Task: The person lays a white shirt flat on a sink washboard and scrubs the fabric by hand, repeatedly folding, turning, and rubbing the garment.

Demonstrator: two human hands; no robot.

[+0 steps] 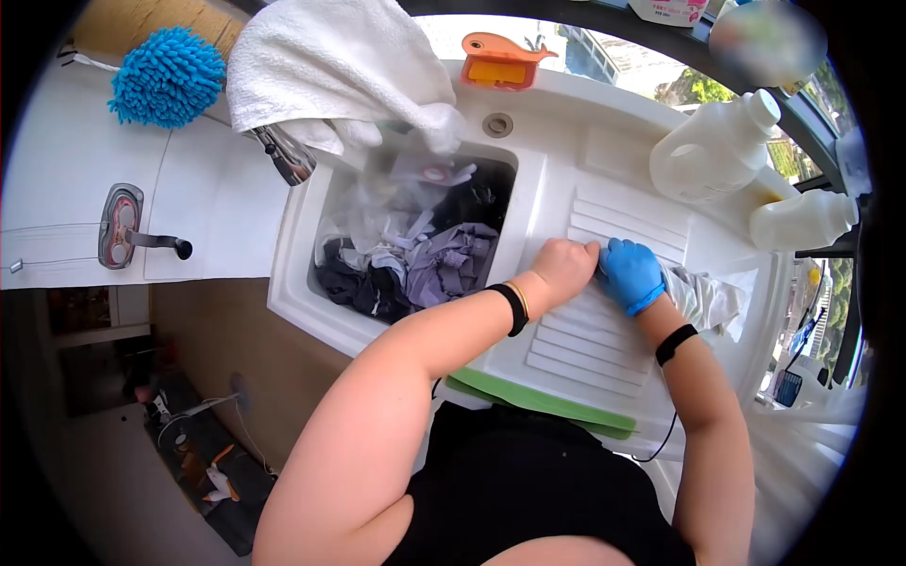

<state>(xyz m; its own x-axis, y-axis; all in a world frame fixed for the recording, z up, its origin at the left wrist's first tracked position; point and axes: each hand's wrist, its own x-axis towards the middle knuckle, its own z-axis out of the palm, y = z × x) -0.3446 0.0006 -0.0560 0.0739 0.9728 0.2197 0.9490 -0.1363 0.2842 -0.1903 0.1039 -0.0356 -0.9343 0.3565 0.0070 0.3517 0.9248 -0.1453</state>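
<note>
My left hand [564, 269] is bare and closed in a fist over the ridged washboard [604, 344]. Against it, knuckles to fingers, presses my right hand [630, 275], which wears a blue glove and is also closed. What either fist grips is hidden by the fingers. A crumpled whitish-grey cloth [708, 300] lies on the board just right of my gloved hand, partly behind the wrist. Left of my hands, the sink basin [294, 250] holds wet laundry: a purple-grey garment [451, 264], dark pieces [377, 291] and pale ones.
A white towel [330, 66] hangs over the faucet [288, 156]. An orange whale-shaped soap dish [500, 64] sits on the back rim. White bottles [713, 151] line the right side. A green strip [543, 403] runs along the front edge. A blue duster [170, 77] hangs upper left.
</note>
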